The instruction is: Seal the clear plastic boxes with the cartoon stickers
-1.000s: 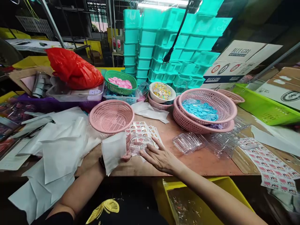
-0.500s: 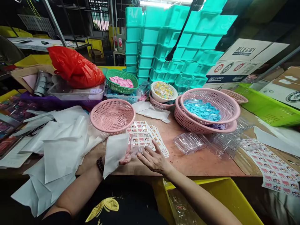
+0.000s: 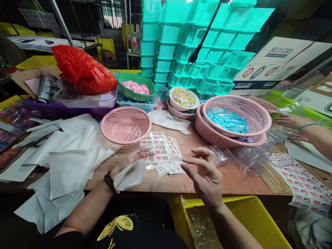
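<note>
- Clear plastic shell [image 3: 153, 149], seemingly gripped at one end by our left hand [image 3: 123, 164], leaving its top exposed above sticker sheets [image 3: 175, 148] near the bench's [image 3: 160, 185] front edge.
- White paper [image 3: 131, 175] shares that grip, presumably for convenience.
- Our right hand's [image 3: 208, 176] thumb and forefinger nearly meet; we cannot tell whether they're pinching anything.

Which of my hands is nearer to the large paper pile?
Left. Your left hand is just right of the large paper pile; your right hand is farther right.
</note>
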`<control>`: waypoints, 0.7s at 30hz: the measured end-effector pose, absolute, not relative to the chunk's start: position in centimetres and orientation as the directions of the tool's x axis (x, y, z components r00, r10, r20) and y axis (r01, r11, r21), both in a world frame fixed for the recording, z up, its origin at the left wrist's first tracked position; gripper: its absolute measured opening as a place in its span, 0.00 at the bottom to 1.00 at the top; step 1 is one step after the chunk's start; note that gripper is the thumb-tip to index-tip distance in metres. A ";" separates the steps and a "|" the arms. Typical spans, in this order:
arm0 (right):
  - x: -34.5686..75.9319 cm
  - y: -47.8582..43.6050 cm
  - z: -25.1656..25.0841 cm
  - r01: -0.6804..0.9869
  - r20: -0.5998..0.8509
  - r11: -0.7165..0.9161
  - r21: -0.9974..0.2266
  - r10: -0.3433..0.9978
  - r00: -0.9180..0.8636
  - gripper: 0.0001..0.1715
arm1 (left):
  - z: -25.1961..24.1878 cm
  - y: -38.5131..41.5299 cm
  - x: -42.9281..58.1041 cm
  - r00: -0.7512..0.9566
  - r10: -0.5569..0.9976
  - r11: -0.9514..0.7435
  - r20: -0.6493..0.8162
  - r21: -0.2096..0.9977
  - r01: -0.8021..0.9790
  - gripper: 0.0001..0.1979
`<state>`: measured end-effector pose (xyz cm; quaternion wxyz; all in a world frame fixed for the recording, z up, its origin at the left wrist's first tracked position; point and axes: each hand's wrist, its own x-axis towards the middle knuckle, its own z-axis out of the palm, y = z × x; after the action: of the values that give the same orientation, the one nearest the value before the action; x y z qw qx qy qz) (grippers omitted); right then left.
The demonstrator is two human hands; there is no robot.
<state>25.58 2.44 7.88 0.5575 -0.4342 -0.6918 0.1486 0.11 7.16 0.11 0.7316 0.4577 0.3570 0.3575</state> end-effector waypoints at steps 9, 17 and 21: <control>22.3 5.5 9.7 0.187 -0.117 -0.051 -0.981 0.926 -0.358 0.23 | 1.5 6.7 0.2 0.525 0.836 0.323 -0.160 0.917 -0.234 0.40; 21.9 6.2 9.2 0.180 -0.155 -0.097 -0.979 0.927 -0.342 0.23 | 1.0 6.7 0.0 0.521 0.835 0.331 -0.176 0.918 -0.220 0.41; 21.9 6.2 9.0 0.205 -0.153 -0.087 -0.975 0.929 -0.336 0.25 | 0.9 6.8 0.0 0.517 0.831 0.354 -0.203 0.911 -0.212 0.41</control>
<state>21.87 6.25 9.01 0.3224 -0.4776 -0.5938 0.5616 0.04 6.83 0.90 0.7469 0.4481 0.3454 0.3492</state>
